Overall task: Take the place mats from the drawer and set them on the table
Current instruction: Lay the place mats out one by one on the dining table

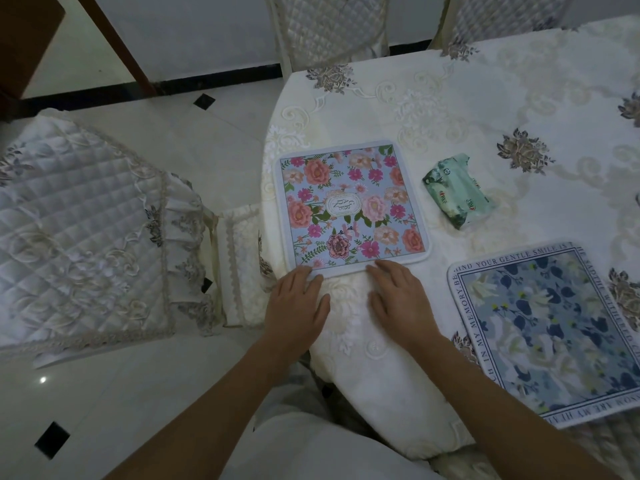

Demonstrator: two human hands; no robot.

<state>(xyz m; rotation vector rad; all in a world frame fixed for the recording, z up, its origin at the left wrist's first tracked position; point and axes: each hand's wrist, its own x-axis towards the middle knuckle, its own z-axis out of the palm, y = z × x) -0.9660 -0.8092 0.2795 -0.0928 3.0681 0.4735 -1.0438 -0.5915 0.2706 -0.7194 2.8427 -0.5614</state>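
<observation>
A square place mat with pink and orange flowers (pixel 351 202) lies flat on the table (pixel 519 109) near its left edge. My left hand (pixel 298 306) and my right hand (pixel 401 296) rest flat on the cream tablecloth just below it, fingertips touching the mat's near edge, holding nothing. A second place mat, blue with white flowers and a text border (pixel 550 330), lies flat at the lower right, by the table's near edge.
A green pack of tissues (pixel 457 190) lies between the two mats, toward the back. A quilted chair (pixel 86 230) stands at the left of the table, two more chairs (pixel 329 26) at the far side. White tiled floor surrounds the table.
</observation>
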